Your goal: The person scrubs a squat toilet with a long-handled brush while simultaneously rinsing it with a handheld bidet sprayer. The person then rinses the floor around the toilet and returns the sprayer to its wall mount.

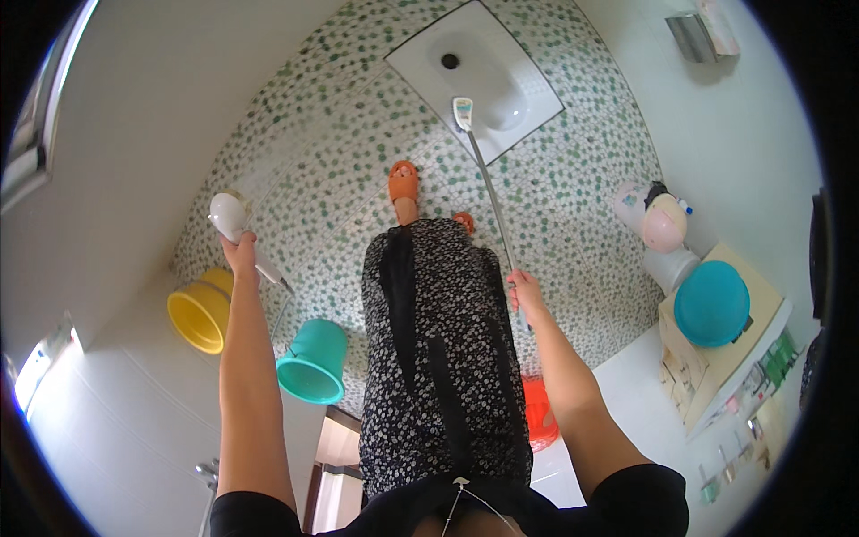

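Note:
My left hand [241, 254] grips a white handheld shower head [229, 213] at the left, its hose running down behind my forearm. In my right hand [526, 293] is the metal pole of a long-handled scrub brush [491, 191]. The white brush head [463, 113] rests on or just above the near left part of the white squat toilet [436, 40], whose dark drain hole [450, 62] shows at its far end. Whether water leaves the shower head cannot be made out.
A yellow bucket [194, 315] and a turquoise bucket [313, 366] stand at the left on green-and-white mosaic floor. At the right are a lidded pink bin [664, 223] and a blue basin [711, 303] on a cabinet. Something red plastic [537, 413] lies beside my skirt.

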`<action>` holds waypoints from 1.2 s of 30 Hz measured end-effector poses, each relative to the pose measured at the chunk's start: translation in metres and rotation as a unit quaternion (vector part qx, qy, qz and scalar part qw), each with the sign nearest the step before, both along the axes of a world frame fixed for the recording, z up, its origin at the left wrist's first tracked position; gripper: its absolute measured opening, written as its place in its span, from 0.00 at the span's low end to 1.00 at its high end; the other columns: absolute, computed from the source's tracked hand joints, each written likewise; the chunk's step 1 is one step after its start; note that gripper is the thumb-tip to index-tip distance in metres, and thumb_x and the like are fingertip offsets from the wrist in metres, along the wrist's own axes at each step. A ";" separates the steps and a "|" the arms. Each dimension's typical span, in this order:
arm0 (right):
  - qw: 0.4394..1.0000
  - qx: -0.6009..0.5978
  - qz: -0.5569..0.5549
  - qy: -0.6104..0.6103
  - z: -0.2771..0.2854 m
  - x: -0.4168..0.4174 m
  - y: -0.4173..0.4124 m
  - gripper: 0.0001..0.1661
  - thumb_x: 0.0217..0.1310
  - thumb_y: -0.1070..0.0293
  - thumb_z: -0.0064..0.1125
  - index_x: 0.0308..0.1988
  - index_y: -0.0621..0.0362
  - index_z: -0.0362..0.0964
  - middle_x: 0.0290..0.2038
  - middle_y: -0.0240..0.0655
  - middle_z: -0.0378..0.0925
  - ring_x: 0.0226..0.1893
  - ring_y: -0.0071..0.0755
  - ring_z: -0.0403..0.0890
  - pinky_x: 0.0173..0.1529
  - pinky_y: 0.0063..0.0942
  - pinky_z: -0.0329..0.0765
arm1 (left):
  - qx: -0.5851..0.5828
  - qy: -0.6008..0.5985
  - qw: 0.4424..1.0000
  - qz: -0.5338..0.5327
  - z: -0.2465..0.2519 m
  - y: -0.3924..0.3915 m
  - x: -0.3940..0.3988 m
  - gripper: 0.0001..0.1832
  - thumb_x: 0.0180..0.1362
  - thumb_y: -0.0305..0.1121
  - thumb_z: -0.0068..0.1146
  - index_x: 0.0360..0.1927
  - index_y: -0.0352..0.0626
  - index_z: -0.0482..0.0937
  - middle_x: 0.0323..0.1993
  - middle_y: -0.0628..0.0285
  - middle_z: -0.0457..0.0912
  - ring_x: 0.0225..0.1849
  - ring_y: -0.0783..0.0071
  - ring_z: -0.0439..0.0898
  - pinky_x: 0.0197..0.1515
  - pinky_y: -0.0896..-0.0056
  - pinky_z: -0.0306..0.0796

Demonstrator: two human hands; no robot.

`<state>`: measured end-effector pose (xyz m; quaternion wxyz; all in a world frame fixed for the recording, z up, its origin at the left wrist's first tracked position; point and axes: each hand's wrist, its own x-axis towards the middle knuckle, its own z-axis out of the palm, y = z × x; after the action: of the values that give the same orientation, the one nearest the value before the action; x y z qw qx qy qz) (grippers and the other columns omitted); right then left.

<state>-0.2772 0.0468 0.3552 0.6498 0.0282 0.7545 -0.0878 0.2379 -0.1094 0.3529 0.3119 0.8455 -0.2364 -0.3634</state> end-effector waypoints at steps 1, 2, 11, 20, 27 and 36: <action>1.000 0.000 -0.003 -0.015 0.000 -0.002 0.006 0.16 0.63 0.56 0.38 0.34 0.58 0.63 0.12 0.27 0.57 0.09 0.21 0.57 0.14 0.22 0.56 | -0.025 -0.002 0.999 0.046 0.004 0.016 0.016 0.20 0.42 0.25 0.49 0.43 0.39 0.64 0.32 0.62 0.69 0.31 0.73 0.69 0.36 0.72 0.64; 1.000 0.011 0.008 -0.015 0.001 -0.002 0.011 0.16 0.63 0.57 0.38 0.34 0.59 0.63 0.12 0.27 0.58 0.09 0.21 0.57 0.14 0.22 0.56 | -0.050 -0.004 0.995 0.092 0.009 0.033 0.033 0.20 0.41 0.25 0.49 0.43 0.39 0.64 0.32 0.61 0.69 0.31 0.73 0.69 0.36 0.72 0.64; 0.998 0.043 0.042 -0.009 0.016 0.002 0.051 0.17 0.60 0.54 0.42 0.32 0.57 0.62 0.12 0.26 0.57 0.09 0.20 0.56 0.14 0.22 0.57 | -0.109 -0.008 0.945 0.309 0.085 0.184 0.126 0.08 0.42 0.22 0.45 0.30 0.37 0.66 0.25 0.61 0.68 0.23 0.74 0.68 0.26 0.72 0.65; 0.998 -0.005 0.049 0.025 0.021 0.100 0.077 0.16 0.58 0.54 0.47 0.30 0.55 0.60 0.12 0.24 0.57 0.09 0.16 0.57 0.12 0.17 0.56 | -0.080 0.130 0.930 0.334 0.061 0.270 0.192 0.13 0.44 0.21 0.46 0.36 0.36 0.64 0.24 0.62 0.65 0.22 0.73 0.67 0.25 0.74 0.67; 0.990 -0.025 0.123 0.061 0.025 0.232 0.132 0.16 0.59 0.55 0.46 0.29 0.56 0.60 0.11 0.25 0.58 0.09 0.18 0.58 0.12 0.19 0.57 | -0.058 0.262 0.914 0.305 0.003 0.316 0.302 0.14 0.43 0.24 0.47 0.36 0.39 0.61 0.26 0.61 0.65 0.23 0.73 0.67 0.26 0.72 0.67; 0.952 -0.032 0.298 0.055 -0.003 0.467 0.179 0.16 0.59 0.56 0.43 0.32 0.58 0.66 0.15 0.30 0.66 0.11 0.23 0.66 0.15 0.24 0.66 | 0.009 0.363 0.841 0.401 0.008 0.366 0.411 0.10 0.43 0.26 0.46 0.31 0.42 0.62 0.21 0.63 0.66 0.19 0.72 0.68 0.24 0.71 0.67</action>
<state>0.1900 0.2258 0.3523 0.6044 -0.2236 0.7600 0.0849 0.6493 0.2568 0.3613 0.4866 0.6769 0.2563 -0.4893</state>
